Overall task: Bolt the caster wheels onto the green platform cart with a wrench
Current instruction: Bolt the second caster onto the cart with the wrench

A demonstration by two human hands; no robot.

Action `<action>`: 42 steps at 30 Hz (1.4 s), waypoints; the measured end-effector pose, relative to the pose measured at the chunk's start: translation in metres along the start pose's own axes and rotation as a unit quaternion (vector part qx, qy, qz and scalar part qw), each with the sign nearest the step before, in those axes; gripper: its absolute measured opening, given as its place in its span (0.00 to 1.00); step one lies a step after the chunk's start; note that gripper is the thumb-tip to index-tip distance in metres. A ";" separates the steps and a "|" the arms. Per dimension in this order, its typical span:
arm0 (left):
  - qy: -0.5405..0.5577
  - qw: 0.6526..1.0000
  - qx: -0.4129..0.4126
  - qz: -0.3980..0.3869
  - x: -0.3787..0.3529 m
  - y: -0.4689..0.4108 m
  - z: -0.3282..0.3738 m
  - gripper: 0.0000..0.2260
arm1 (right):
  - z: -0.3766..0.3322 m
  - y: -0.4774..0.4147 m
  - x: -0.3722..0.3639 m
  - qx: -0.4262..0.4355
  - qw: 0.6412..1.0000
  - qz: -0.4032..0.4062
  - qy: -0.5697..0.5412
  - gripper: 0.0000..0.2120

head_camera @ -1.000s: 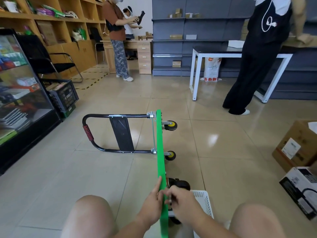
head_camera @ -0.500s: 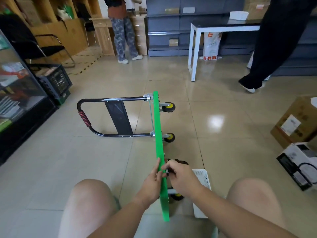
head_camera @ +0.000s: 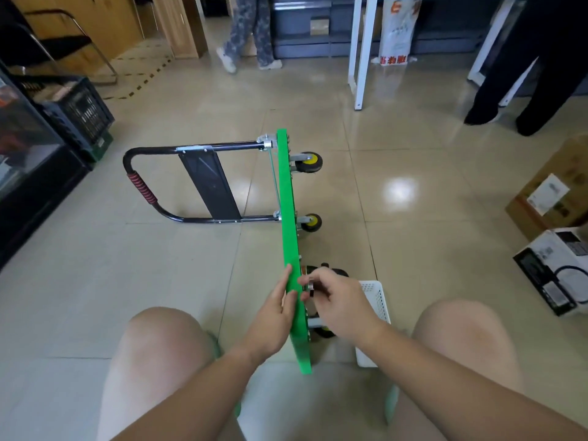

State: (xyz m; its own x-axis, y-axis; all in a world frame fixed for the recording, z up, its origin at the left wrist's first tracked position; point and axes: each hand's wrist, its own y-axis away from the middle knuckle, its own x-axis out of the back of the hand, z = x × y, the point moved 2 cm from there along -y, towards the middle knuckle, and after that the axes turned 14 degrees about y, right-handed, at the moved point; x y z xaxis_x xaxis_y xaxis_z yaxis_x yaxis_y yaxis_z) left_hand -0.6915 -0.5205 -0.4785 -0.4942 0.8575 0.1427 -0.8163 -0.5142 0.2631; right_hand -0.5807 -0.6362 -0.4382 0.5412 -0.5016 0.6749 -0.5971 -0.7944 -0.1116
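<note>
The green platform cart [head_camera: 288,211] stands on its edge on the floor, its black folding handle [head_camera: 165,183] lying to the left. Two yellow-hubbed caster wheels [head_camera: 310,162] [head_camera: 311,221] stick out on its right face at the far end. Nearer me, a black caster [head_camera: 324,271] and another wheel [head_camera: 323,331] show partly behind my right hand. My left hand [head_camera: 275,305] presses straight fingers against the platform's left face. My right hand [head_camera: 339,302] pinches a small metal part, apparently a nut or bolt [head_camera: 310,286], at the platform's right face. No wrench is visible.
A white perforated basket [head_camera: 375,300] lies on the floor right of the cart. Cardboard and printed boxes [head_camera: 553,268] stand at the right. A black crate [head_camera: 79,109] and a glass cabinet are at the left. A white table leg [head_camera: 359,58] and two people's legs are ahead.
The view has tilted downward and closer to the cart. My hands stay at the same spot on the platform's near end; the right fingers have shifted slightly on the small part.
</note>
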 end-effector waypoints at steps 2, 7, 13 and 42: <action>0.011 1.000 0.004 -0.004 0.001 -0.002 0.002 0.23 | 0.001 -0.007 0.001 -0.008 1.000 -0.010 -0.002 0.12; 0.058 0.998 0.033 -0.022 0.004 -0.018 0.004 0.23 | 0.002 -0.020 0.000 0.018 1.000 -0.004 -0.001 0.13; 0.064 0.997 0.022 -0.043 0.009 -0.040 -0.005 0.32 | 0.013 -0.049 0.001 -0.053 0.989 -0.030 -0.132 0.17; 0.140 0.989 0.003 -0.047 0.004 -0.044 -0.026 0.33 | 0.019 -0.012 0.019 0.012 0.983 0.091 -0.158 0.13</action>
State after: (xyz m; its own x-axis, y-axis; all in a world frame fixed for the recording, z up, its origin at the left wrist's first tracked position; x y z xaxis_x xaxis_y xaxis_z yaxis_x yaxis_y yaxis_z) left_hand -0.6657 -0.4949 -0.5139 -0.4801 0.8640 -0.1515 -0.8612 -0.4314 0.2688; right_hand -0.5521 -0.6423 -0.4381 0.5853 -0.7147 0.3829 -0.6887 -0.6875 -0.2303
